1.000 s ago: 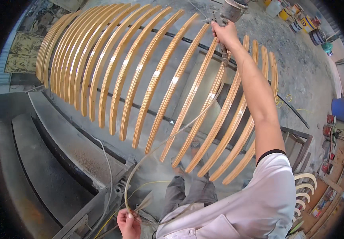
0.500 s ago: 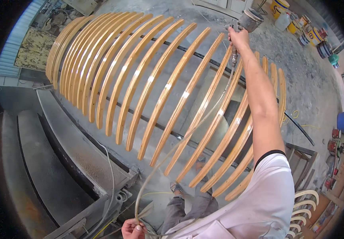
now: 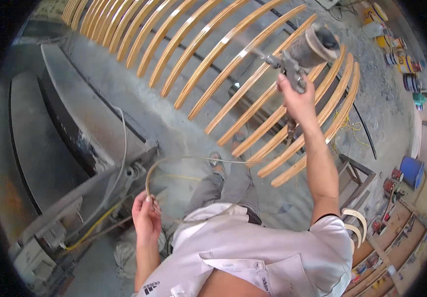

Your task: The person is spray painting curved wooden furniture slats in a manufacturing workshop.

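Observation:
My right hand [image 3: 296,98] is raised and grips a metal spray gun [image 3: 300,52] with a cup on top, its nozzle pointing left over a row of curved wooden slats [image 3: 233,74] laid side by side on a rack. A faint mist leaves the nozzle. Down by my hip, my left hand [image 3: 145,218] holds the thin air hose [image 3: 184,161], which loops up and runs right toward the gun.
A grey dusty machine bed [image 3: 90,123] with a yellow cable lies to my left. Paint cans [image 3: 396,49] stand at the far right, with a blue bucket [image 3: 412,171] and a wooden shelf [image 3: 391,247] of small items nearer. A metal frame [image 3: 354,171] stands by my right side.
My view has swung closer to the slats. The right hand with the spray gun has come nearer and lower in the picture. My left hand has risen, still holding the hose.

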`<state>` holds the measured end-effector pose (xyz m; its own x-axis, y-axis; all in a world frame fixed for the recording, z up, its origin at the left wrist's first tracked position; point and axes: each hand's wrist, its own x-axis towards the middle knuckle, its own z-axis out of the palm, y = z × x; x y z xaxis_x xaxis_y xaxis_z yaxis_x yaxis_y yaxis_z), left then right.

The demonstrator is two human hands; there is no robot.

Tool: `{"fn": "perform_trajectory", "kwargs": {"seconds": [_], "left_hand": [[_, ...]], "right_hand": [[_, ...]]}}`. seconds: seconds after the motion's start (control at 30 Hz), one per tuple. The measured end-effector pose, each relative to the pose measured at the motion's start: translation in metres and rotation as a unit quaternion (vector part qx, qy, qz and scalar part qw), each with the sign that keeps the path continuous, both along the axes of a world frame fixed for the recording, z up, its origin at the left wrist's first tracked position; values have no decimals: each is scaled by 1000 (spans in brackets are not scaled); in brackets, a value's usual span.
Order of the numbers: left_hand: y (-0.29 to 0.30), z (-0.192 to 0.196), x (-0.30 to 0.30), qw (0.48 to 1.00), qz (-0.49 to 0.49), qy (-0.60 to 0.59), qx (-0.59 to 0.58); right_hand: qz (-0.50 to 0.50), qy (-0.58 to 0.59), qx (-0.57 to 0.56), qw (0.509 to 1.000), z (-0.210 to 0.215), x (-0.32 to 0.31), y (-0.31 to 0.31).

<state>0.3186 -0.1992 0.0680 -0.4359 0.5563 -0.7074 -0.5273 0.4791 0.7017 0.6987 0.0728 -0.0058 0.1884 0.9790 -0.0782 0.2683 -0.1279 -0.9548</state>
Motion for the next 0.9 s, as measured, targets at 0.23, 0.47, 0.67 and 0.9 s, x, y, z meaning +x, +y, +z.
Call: {"fn": "perform_trajectory", "kwargs": {"seconds": [0.23,0.47,0.67,0.9], "left_hand": [[-56,-11,-31,998,46,-26,34],[-108,-16,-56,996,66,-23,50],[-126,-20,-65,996,65,-26,60],[-117,-22,-60,997,38,-34,59]], "right_hand": [[93,29,-51,994,7,-93,-110],[144,-19,28,989,-59,-149,-164],[198,-18,-18,980,-71,-158,-192],[164,-57,-9,985,-59,-126,-219]]}}
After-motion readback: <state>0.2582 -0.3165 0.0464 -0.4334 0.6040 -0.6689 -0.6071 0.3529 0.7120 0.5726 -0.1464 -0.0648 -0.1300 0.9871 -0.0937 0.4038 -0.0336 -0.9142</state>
